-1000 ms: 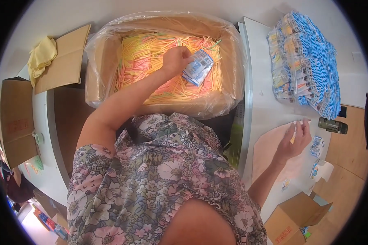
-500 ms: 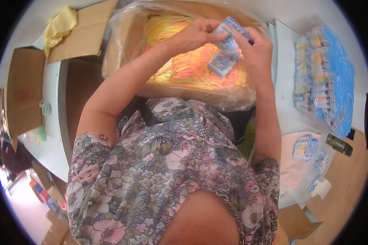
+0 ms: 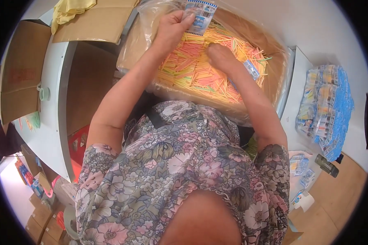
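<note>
Near the top centre of the frame, the left grip [image 3: 170, 30] is clamped with thumb and fingers on a blue-edged clear packet [image 3: 199, 21], held over the far part of the cardboard box [image 3: 135, 55]; half a second ago both hands met on packets further right, and now they have parted, the right grip [image 3: 221, 56] down among the pastel sticks [image 3: 188, 63]; this leaves the held packet to the left side alone, with the right side free to work in the sticks; its fingertips are hidden, so I cannot tell whether they are apart or together on anything; a second packet [image 3: 251, 69] lies on the sticks, partly behind the right forearm; as for edges, box walls and a loose plastic liner [image 3: 283, 87] ring the sticks, and the held packet sits close to the frame's top edge; open room lies over the sticks left of and below the right grip, while the packet and right wall narrow the other side.
</note>
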### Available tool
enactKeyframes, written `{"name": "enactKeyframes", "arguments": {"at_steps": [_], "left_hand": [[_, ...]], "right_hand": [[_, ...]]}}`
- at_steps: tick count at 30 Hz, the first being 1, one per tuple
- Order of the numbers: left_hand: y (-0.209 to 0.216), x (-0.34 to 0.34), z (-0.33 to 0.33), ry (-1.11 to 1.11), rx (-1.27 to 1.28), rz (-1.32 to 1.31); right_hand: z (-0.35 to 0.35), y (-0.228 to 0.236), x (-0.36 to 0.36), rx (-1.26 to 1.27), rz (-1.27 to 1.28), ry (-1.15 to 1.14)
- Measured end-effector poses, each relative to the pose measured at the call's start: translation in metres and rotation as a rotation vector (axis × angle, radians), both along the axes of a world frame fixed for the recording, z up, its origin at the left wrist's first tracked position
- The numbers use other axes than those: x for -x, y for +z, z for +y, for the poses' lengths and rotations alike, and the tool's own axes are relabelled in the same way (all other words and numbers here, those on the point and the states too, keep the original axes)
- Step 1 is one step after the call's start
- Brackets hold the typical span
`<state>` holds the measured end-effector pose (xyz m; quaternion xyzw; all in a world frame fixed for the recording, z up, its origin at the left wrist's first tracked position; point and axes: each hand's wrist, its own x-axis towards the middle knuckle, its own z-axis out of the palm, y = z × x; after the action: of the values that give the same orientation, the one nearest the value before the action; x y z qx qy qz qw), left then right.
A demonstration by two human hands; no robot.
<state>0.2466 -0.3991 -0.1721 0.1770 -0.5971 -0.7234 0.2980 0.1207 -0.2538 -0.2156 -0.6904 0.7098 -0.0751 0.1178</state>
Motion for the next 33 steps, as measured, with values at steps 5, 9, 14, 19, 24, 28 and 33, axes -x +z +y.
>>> {"name": "enactKeyframes", "arguments": {"at_steps": [5, 9, 14, 19, 24, 28, 33], "left_hand": [[0.001, 0.004, 0.006, 0.035, -0.026, 0.035], [0.009, 0.001, 0.014, 0.040, -0.053, -0.003], [0.014, -0.002, 0.014, 0.024, -0.046, -0.042], [0.010, 0.000, 0.012, 0.023, -0.039, -0.063], [0.005, -0.003, 0.007, -0.044, -0.091, -0.104], [-0.013, -0.009, 0.007, -0.498, 0.179, -0.421], [0.008, -0.009, 0.027, -0.795, -0.020, -0.317]], "right_hand": [[-0.010, -0.004, 0.003, -0.096, -0.038, 0.004], [-0.005, -0.009, 0.004, -0.096, -0.001, 0.108], [-0.008, 0.003, 0.003, -0.101, -0.006, 0.102], [-0.010, 0.004, 0.012, -0.094, -0.064, 0.165], [-0.005, 0.014, 0.032, 0.086, -0.421, -0.132], [0.006, 0.023, 0.039, 0.073, -0.936, -0.526], [0.011, 0.049, 0.015, 0.100, -1.106, -0.481]]}}
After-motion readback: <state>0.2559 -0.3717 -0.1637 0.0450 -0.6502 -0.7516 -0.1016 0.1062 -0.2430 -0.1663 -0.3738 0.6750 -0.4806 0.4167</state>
